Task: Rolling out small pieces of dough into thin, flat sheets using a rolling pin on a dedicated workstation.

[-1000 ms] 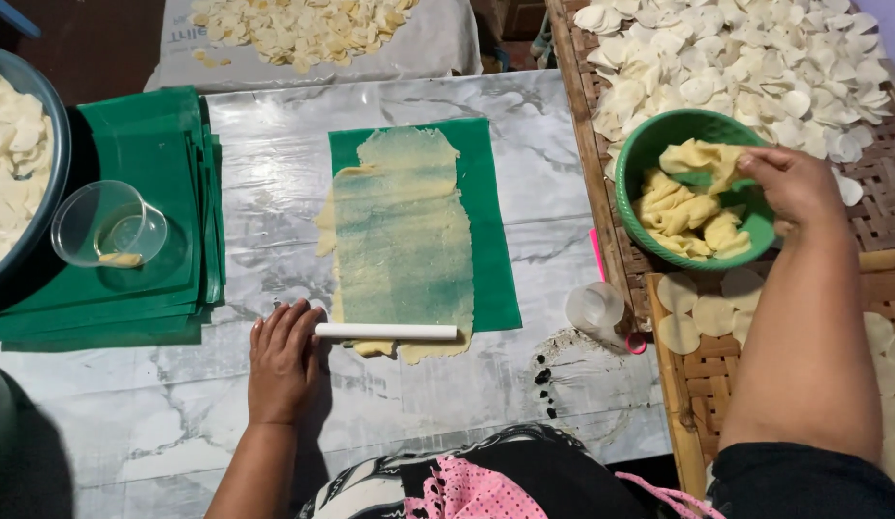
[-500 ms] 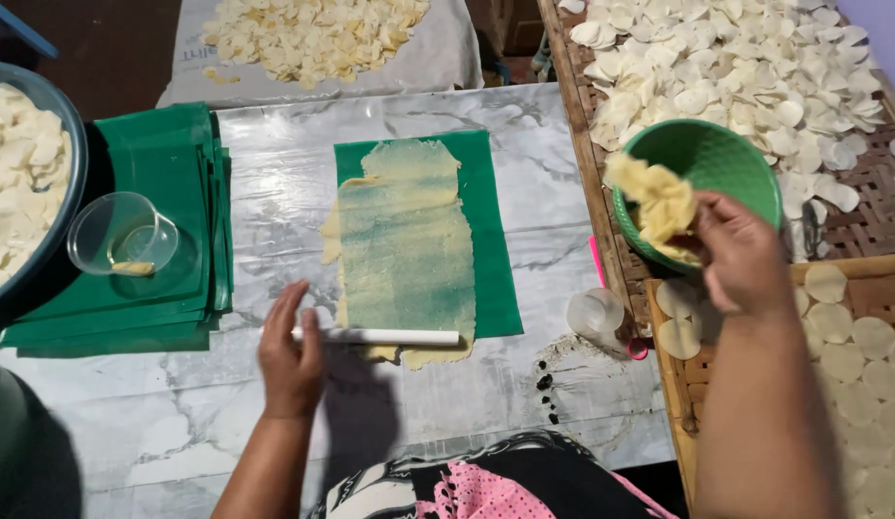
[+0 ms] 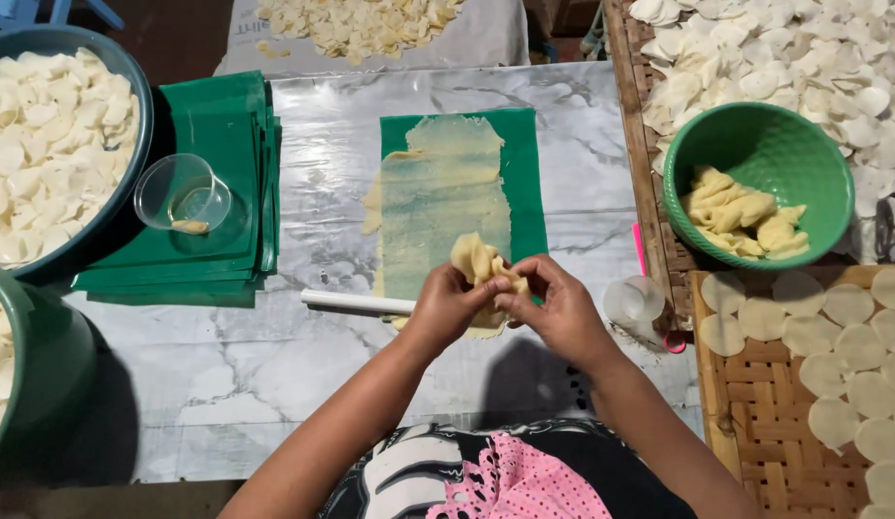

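You hold a lump of soft dough (image 3: 479, 264) just above the green sheet (image 3: 524, 183), left hand (image 3: 450, 306) and right hand (image 3: 560, 309) fingers pinched tight on it. Pull too hard and it could tear. The marble counter (image 3: 246, 356) under the sheet looks shiny; the room is dim.

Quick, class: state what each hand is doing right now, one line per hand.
Left hand: closed on the lump of dough.
Right hand: closed on the same lump of dough.

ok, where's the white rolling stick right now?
Head view: the white rolling stick lies on the marble table, left of the left hand, by the green sheet's near end.
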